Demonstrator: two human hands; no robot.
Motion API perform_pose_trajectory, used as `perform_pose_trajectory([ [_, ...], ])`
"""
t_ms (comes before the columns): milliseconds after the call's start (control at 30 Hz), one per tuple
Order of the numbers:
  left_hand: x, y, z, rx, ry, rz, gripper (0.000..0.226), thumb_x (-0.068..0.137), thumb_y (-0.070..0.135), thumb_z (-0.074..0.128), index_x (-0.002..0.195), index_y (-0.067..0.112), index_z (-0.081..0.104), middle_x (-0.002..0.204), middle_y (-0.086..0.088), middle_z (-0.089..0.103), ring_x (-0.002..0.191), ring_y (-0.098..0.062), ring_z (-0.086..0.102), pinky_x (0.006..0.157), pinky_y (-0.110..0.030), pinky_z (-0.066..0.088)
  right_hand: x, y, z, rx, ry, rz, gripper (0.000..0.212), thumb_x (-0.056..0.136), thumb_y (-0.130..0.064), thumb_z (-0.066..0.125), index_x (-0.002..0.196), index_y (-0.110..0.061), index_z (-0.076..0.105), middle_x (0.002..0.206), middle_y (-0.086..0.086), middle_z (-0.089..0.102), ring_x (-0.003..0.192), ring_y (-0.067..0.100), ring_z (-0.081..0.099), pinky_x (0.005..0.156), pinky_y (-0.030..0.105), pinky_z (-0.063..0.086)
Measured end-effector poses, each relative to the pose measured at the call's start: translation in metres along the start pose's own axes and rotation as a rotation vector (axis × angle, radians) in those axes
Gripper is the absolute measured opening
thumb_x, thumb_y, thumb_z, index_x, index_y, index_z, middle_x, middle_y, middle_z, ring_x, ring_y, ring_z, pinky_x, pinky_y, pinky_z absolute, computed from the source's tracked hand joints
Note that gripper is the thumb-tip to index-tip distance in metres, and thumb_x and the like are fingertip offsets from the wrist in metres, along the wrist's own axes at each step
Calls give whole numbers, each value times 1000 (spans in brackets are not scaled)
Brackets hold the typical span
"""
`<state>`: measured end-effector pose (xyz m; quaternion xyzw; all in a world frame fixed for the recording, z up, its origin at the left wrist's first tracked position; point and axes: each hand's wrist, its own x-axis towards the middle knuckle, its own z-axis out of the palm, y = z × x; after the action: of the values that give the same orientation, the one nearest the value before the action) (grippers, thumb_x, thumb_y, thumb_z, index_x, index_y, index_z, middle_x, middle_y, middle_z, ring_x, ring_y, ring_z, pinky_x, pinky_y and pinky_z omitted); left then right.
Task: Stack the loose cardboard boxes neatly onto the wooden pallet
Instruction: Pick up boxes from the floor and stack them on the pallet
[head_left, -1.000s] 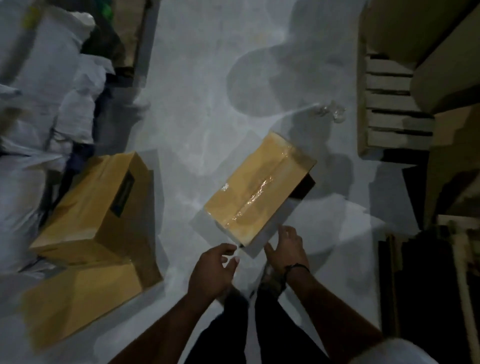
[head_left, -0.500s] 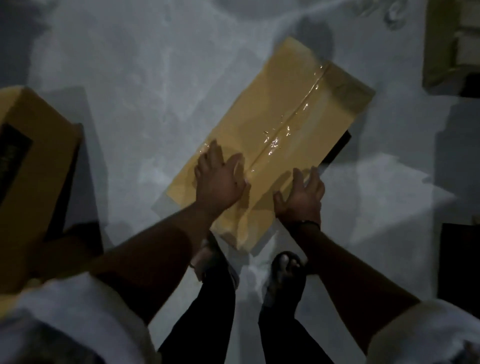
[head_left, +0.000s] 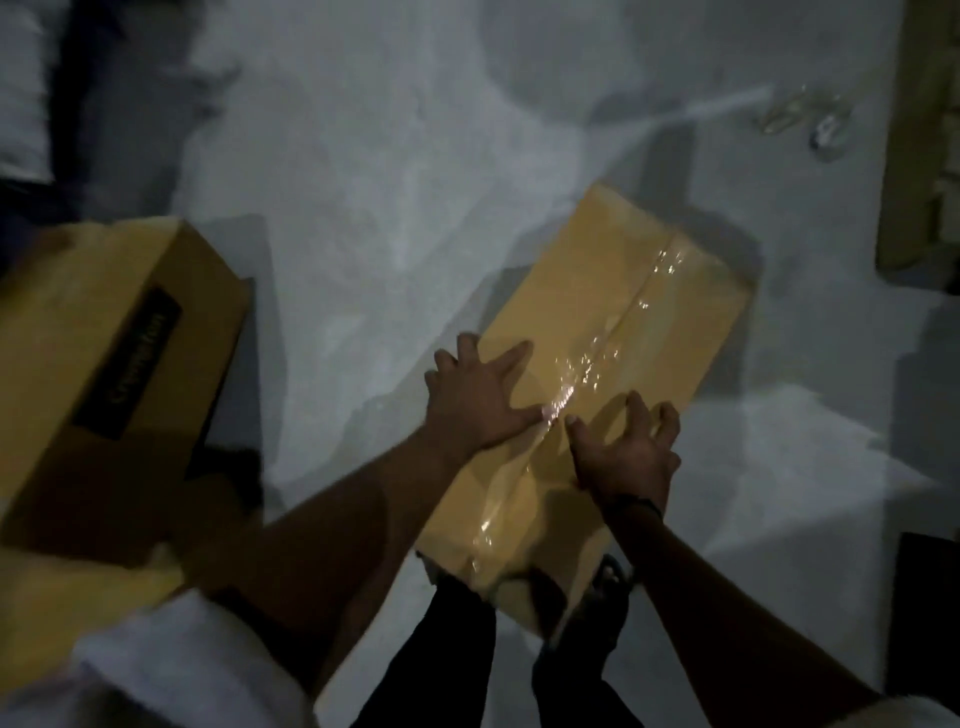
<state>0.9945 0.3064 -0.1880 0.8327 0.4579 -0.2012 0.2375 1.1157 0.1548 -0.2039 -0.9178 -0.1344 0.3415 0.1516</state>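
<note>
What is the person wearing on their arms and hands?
Both forearms are bare, with no gloves on the left hand or the right hand. Short white sleeves show near the bottom corners. A thin dark band circles the right wrist. No rings or watch are visible in the dim light.

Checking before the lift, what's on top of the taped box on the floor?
Both hands, left hand and right hand, rest on the taped box, straddling its shiny tape seam. The top beneath them is covered.

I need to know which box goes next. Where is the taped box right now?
In the head view the taped box lies on the floor right of centre, under the left hand and right hand, right of the labelled box.
</note>
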Motion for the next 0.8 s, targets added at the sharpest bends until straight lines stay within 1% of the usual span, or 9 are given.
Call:
perform_pose_trajectory([
  [67,-53,-1,-25,-37,69,-76,96,68,94,51,153,56,24,148,-10,27,126,-39,36,102,-49,35,-39,-17,-28,-122,-5,-65,89,76,-81,58,150,-35,39,164,-4,15,135,45,34,110,56,38],
  [167,-148,0,-75,-101,137,-211,100,66,94,50,154,52,26,145,-8,29,123,-36,36,101,-46,34,-107,-49,-75,-243,-26,-213,86,75,-88,50,145,-38,48,163,-4,22,130,43,38,109,54,34],
  [300,-285,3,-145,-252,186,-460,100,63,93,57,151,53,33,142,-6,32,123,-36,37,102,-47,34,-216,-86,-139,-377,-91,-455,84,76,-90,46,142,-39,50,162,-3,24,126,39,38,106,51,32],
  [433,-412,-1,-184,-335,290,-648,102,61,95,56,151,53,32,148,-9,30,128,-37,35,105,-48,33,-320,-102,-172,-392,-196,-665,88,76,-91,42,147,-38,45,163,-5,20,130,38,35,110,51,30],
  [533,-495,-10,-189,-372,385,-788,107,58,99,51,152,52,31,150,-10,30,129,-37,34,107,-50,32,-390,-105,-178,-415,-262,-804,94,74,-93,41,150,-38,42,164,-7,16,133,37,32,112,51,30],
  [633,-577,-19,-183,-409,482,-935,107,59,98,51,152,52,29,150,-8,28,128,-35,31,107,-49,29,-458,-102,-174,-449,-324,-977,92,75,-91,44,150,-38,40,164,-7,14,135,38,30,114,51,29],
  [700,-631,-23,-170,-434,555,-1029,106,59,97,53,152,51,29,151,-8,27,127,-33,31,107,-47,29,-503,-95,-169,-508,-357,-1090,93,75,-91,42,151,-37,39,164,-3,14,136,40,29,113,52,30],
  [800,-712,-27,-138,-463,663,-1154,108,57,97,54,152,50,31,146,-6,29,121,-31,33,103,-45,31,-570,-75,-154,-565,-411,-1258,96,71,-93,38,149,-37,40,163,1,16,134,43,31,111,54,32],
])
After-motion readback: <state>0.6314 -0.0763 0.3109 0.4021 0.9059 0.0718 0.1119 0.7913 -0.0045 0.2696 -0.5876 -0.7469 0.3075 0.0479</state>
